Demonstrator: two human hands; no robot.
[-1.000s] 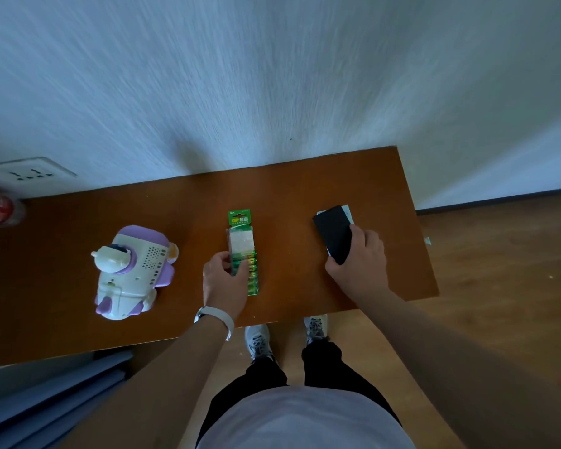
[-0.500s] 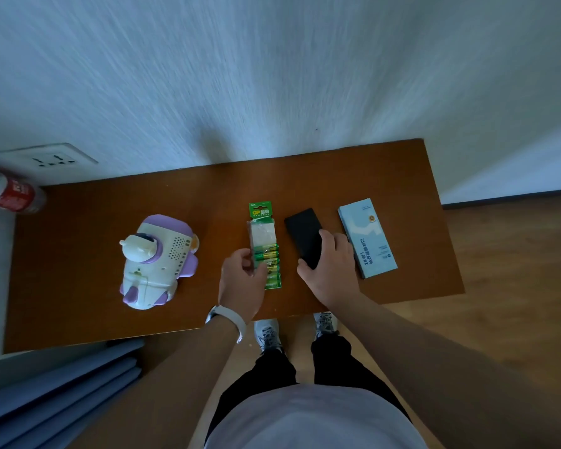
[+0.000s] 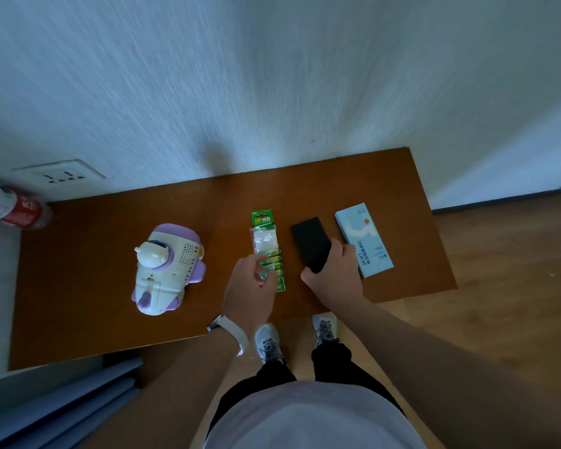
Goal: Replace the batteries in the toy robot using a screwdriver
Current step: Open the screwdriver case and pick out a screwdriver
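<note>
A white and purple toy robot [image 3: 165, 268] lies on the left part of the brown table [image 3: 78, 286]. A green pack of batteries [image 3: 266, 241] lies lengthwise in the middle. My left hand [image 3: 250, 288] pinches the near end of that pack. To its right lies a flat black case [image 3: 311, 243], and my right hand [image 3: 332, 270] grips its near end. A light blue box with printed text [image 3: 365, 241] lies just right of the black case. No screwdriver is visible.
A red-labelled bottle [image 3: 15, 209] lies at the table's far left corner, below a wall socket [image 3: 59, 173]. The table stands against a white wall. Blue-grey panels [image 3: 55, 406] lean below the table's near left edge. Wooden floor lies to the right.
My right hand lifted the black case off the light blue box and set it down to the left, between the box and the battery pack. My left hand stayed on the pack.
</note>
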